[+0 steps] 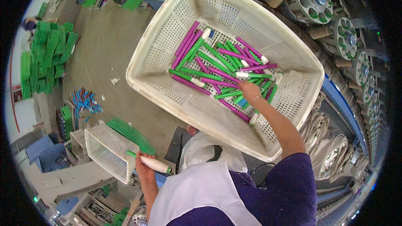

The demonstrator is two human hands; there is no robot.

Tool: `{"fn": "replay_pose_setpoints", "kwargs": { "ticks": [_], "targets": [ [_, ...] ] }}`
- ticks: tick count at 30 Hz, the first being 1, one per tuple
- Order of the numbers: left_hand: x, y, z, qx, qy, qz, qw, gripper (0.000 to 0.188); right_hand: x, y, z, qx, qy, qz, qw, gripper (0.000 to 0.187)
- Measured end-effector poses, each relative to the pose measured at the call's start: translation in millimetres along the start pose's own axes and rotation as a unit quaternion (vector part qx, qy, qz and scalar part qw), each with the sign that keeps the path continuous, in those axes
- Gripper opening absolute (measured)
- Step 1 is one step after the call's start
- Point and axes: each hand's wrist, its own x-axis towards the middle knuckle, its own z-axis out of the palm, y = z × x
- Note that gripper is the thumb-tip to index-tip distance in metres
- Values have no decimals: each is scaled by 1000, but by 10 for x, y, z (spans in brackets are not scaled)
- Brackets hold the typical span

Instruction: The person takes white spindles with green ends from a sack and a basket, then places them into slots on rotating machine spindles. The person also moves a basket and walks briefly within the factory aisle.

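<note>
A large white perforated plastic crate (142, 50) stands in front of me with purple and green spinning tubes loose inside, some with white yarn wound on them. My right hand (248, 91) is down among them, its fingers bent together next to a purple tube (223, 75) and several green ones. What lies between those fingers, if anything, is too small to make out. Low on the left, outside the crate, my left hand (145, 165) is closed around a bobbin of white yarn (155, 164) wound on a green tube, whose ends stick out of the yarn.
A smaller white crate (98, 152) stands beside my left hand, near a green slab (132, 136). Blue and brown tubes (86, 102) lie heaped on the floor. Green stacks (48, 58) rise far left. Along the right runs a machine with round bobbin magazines (310, 0).
</note>
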Motion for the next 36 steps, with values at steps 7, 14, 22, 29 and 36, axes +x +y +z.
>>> {"fn": "replay_pose_setpoints", "kwargs": {
  "ticks": [7,14,22,29,36],
  "targets": [
    [184,205,597,175,-3,5,985,18,1241,-1022,-43,3,318,-14,948,31],
    [273,331,614,306,17,24,952,17,504,444,57,360,358,418,754,58],
    [332,121,965,285,-87,-28,954,15,476,-1442,422,181,104,70,975,78],
    [264,165,1191,334,-90,10,938,15,278,-1581,57,345,161,-92,920,34],
    [272,54,1177,361,-72,4,930,15,186,41,263,261,511,256,778,36]
  ]
}}
